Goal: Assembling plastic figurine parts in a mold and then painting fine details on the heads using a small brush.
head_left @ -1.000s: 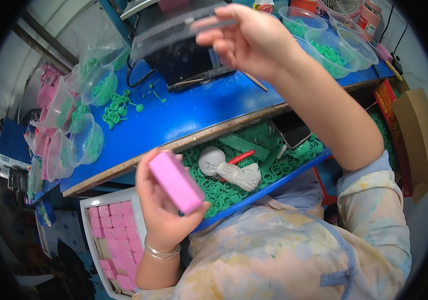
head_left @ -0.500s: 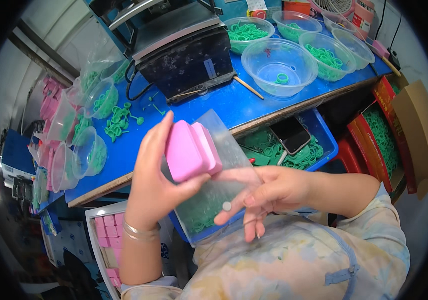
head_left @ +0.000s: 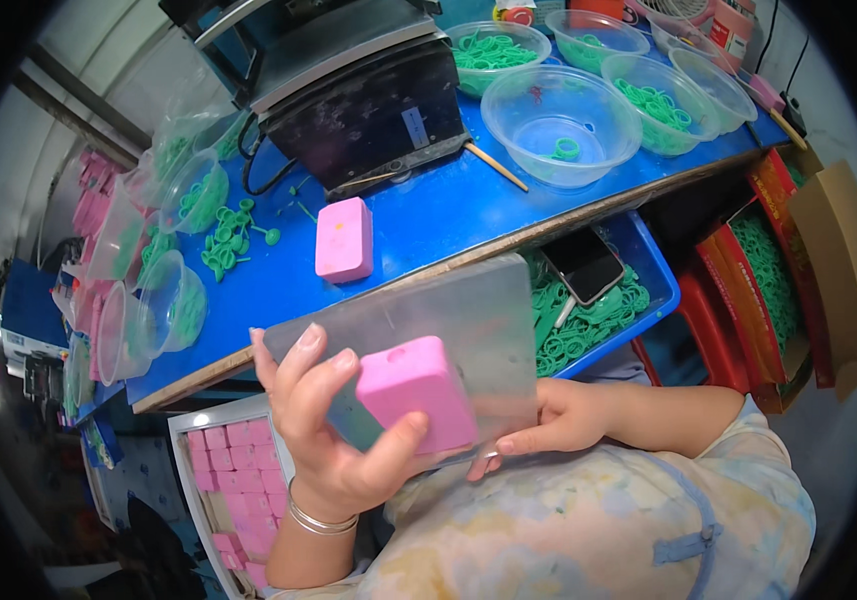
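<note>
A frosted, translucent rectangular sheet (head_left: 488, 310) is held low in front of the blue worktable (head_left: 243, 300). My left hand (head_left: 343, 430) is closed on a pink rectangular block (head_left: 413, 385) lying against the sheet, thumb on the block's side and fingers curled at the sheet's left part. The block has a small hole at one end. My right hand (head_left: 553, 420) grips the sheet's lower right, its fingers partly seen through it. A second pink block (head_left: 343, 240) rests on the worktable, beside loose green pieces (head_left: 230, 235).
A black press machine (head_left: 358, 125) stands behind, with plastic bowls (head_left: 558, 140) of green rings to both sides and a wooden stick (head_left: 496, 166). A blue tray (head_left: 653, 310) holding a phone (head_left: 583, 265) is below the edge. Pink blocks fill a white frame (head_left: 233, 470); cartons (head_left: 823, 250) stand right.
My right hand has come down from near the machine with the sheet to meet my left hand. One of two stacked pink blocks now lies on the table; the sheet has tilted sideways.
</note>
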The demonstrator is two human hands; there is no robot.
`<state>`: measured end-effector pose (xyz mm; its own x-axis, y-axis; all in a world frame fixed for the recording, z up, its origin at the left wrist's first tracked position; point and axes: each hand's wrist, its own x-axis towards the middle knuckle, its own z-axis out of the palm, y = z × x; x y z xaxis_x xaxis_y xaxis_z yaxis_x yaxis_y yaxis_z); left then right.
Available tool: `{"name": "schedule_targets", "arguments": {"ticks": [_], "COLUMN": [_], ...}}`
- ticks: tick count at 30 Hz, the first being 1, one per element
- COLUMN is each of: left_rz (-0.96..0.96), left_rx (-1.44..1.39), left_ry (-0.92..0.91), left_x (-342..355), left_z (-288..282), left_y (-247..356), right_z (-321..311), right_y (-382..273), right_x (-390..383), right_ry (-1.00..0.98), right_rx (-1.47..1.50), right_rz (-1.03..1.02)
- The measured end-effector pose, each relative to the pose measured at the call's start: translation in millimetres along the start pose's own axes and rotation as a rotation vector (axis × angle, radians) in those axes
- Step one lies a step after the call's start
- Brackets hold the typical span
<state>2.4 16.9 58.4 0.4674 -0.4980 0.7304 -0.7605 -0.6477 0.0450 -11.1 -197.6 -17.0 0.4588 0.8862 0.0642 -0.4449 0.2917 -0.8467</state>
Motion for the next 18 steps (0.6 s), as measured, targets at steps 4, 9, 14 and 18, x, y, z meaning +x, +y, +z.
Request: {"name": "schedule_targets", "arguments": {"ticks": [4, 9, 14, 18], "left_rz": [0.125, 0.164, 0.175, 0.105], "left_rx": [0.041, 0.078, 0.016, -0.075], "left_ry": [0.056, 0.174, 0.231, 0.195], "left_x": [-3, -6, -10, -15], "left_z": [-1, -2, 2, 8], "left_y": [3, 7, 7, 3], "right_z": [-3, -4, -1, -4], "right_y": [9, 17, 15, 20], "right_x": [-3, -4, -4, -6], "right_ry": [0.026, 0.039, 0.134, 0.131], "right_rx": [-0.112, -0.227, -0.308, -0.327], "right_rz": [-0.073, -0.144, -0.121, -0.125]}}
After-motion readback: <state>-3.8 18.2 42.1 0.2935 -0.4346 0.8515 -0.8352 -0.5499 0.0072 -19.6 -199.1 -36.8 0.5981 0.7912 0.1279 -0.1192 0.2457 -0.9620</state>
